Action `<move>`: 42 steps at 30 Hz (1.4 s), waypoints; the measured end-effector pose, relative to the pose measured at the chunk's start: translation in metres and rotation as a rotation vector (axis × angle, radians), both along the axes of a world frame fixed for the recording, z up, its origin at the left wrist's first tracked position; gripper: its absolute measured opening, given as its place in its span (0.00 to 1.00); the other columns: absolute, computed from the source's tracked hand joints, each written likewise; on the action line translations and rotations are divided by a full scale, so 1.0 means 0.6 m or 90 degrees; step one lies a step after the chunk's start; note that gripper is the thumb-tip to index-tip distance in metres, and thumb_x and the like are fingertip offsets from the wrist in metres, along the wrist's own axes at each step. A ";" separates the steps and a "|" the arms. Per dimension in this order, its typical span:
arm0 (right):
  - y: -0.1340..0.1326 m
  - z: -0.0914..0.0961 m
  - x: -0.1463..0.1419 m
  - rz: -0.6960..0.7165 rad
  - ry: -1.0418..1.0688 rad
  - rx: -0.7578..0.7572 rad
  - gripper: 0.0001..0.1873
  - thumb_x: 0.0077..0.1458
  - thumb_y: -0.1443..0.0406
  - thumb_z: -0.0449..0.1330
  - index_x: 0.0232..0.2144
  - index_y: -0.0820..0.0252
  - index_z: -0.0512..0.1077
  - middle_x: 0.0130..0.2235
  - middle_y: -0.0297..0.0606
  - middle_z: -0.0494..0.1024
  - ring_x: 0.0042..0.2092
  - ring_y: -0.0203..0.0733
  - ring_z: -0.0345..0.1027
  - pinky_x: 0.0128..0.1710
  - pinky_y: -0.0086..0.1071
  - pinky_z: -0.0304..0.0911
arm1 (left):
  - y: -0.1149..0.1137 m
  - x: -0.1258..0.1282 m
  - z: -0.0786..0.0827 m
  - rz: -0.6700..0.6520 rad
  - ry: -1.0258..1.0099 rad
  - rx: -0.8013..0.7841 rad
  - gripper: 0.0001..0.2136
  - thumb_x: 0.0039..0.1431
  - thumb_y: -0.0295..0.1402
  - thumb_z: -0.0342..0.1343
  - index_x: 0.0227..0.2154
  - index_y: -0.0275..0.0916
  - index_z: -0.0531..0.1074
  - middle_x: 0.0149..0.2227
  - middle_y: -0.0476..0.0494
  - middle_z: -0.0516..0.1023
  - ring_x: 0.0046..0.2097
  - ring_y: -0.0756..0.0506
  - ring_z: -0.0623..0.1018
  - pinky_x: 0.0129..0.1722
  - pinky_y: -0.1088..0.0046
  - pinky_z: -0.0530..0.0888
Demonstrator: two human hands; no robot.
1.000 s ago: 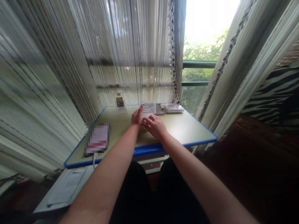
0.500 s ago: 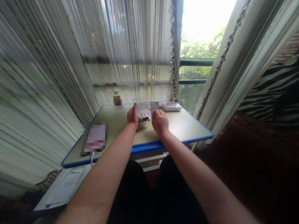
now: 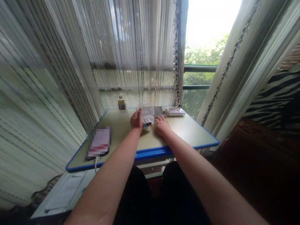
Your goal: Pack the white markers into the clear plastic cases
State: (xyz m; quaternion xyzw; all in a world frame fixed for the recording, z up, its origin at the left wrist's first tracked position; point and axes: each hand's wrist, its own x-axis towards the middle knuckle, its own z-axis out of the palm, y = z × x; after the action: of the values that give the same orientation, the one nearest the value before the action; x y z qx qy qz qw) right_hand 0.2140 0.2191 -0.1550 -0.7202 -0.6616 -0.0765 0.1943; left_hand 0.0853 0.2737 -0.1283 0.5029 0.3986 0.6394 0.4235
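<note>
My left hand point(image 3: 136, 120) is closed round the left side of a clear plastic case point(image 3: 150, 110), thumb up, with the lid standing open at the back. Inside the case lie several markers point(image 3: 147, 124), their coloured ends facing me. My right hand point(image 3: 162, 126) is low over the table just right of the case, its fingers bent together; anything in them is hidden. Beyond those fingertips several grey loose markers point(image 3: 159, 112) lie side by side on the table.
The blue-edged table point(image 3: 187, 134) stands by a curtained window. A second clear case point(image 3: 175, 112) lies at the back right, and an upright clear package with a label point(image 3: 121, 105) at the back left. A blurred-out phone point(image 3: 99, 142) with a cable point(image 3: 96, 164) lies front left.
My right hand has come down beside the case, toward the loose markers, its fingers reaching forward. My left hand still holds the case. The view has shifted slightly.
</note>
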 end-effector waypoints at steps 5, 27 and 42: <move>0.023 -0.004 0.014 -0.028 0.022 -0.073 0.25 0.60 0.61 0.48 0.58 0.60 0.64 0.67 0.46 0.51 0.68 0.53 0.39 0.64 0.45 0.39 | 0.002 -0.002 -0.003 0.009 -0.006 -0.029 0.28 0.48 0.57 0.53 0.37 0.36 0.78 0.29 0.44 0.78 0.24 0.51 0.72 0.17 0.79 0.62; 0.021 -0.001 0.027 -0.193 0.105 0.067 0.27 0.56 0.58 0.51 0.55 0.66 0.66 0.56 0.55 0.65 0.60 0.58 0.53 0.57 0.46 0.49 | -0.006 -0.003 0.003 -0.020 -0.011 -0.049 0.28 0.46 0.59 0.54 0.35 0.36 0.78 0.29 0.44 0.78 0.24 0.51 0.73 0.16 0.79 0.60; -0.013 0.017 0.039 -0.132 0.165 0.044 0.18 0.60 0.56 0.51 0.39 0.58 0.77 0.44 0.46 0.78 0.45 0.47 0.69 0.42 0.35 0.60 | -0.005 0.001 0.006 0.017 -0.067 -0.040 0.29 0.44 0.59 0.55 0.33 0.34 0.78 0.25 0.45 0.75 0.22 0.52 0.69 0.17 0.78 0.60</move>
State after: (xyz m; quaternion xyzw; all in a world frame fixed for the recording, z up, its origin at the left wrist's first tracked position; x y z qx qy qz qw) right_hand 0.2372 0.2111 -0.1447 -0.7814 -0.5500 -0.0251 0.2936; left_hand 0.0861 0.2709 -0.1246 0.4493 0.4024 0.6578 0.4511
